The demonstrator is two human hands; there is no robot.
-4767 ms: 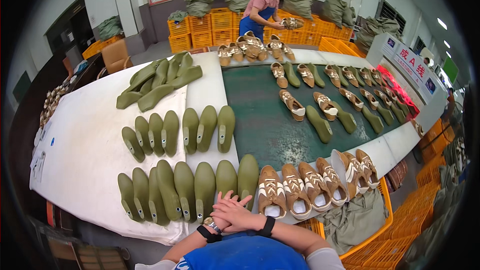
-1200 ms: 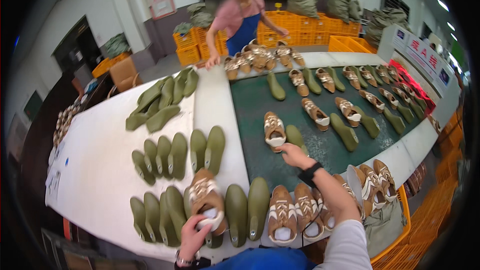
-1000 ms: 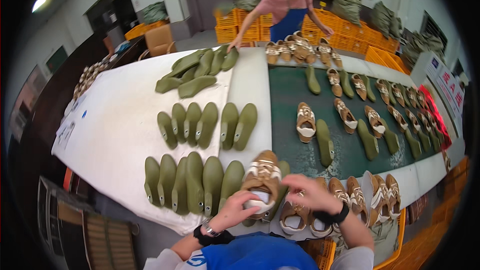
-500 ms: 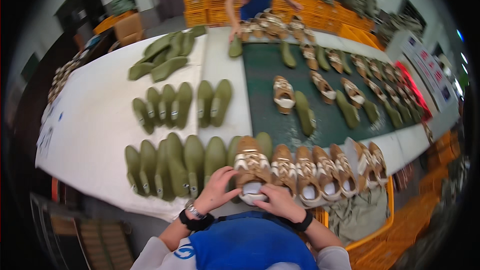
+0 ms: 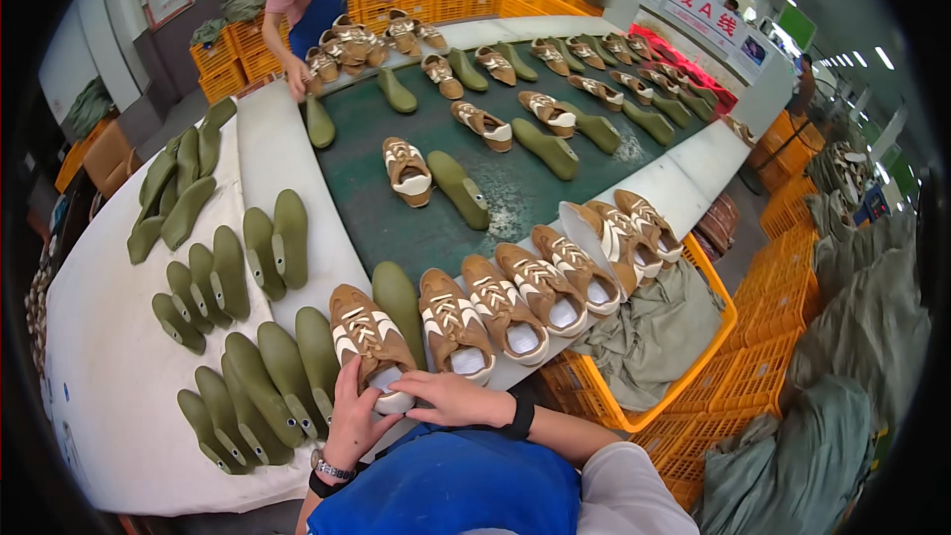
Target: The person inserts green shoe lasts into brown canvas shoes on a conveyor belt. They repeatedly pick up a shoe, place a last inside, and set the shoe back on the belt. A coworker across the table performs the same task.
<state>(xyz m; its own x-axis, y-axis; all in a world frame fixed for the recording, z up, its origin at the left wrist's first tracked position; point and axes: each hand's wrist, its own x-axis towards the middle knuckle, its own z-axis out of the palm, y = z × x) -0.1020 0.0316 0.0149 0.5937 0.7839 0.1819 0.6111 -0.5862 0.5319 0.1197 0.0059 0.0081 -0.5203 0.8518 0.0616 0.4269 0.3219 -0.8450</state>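
Both hands drawn in close at the lower edge, fingers meeting.

Left hand [image 5: 354, 421], wristwatch on the wrist, stands fingers-up with a curled grip. Right hand [image 5: 451, 398], dark band on the wrist, lies palm-down across it, forearm entering from the right, elbow bent.

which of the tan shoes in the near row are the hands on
The leftmost tan shoe, beside the green lasts. The left hand and right hand both grip its heel end; the others in the row lie untouched.
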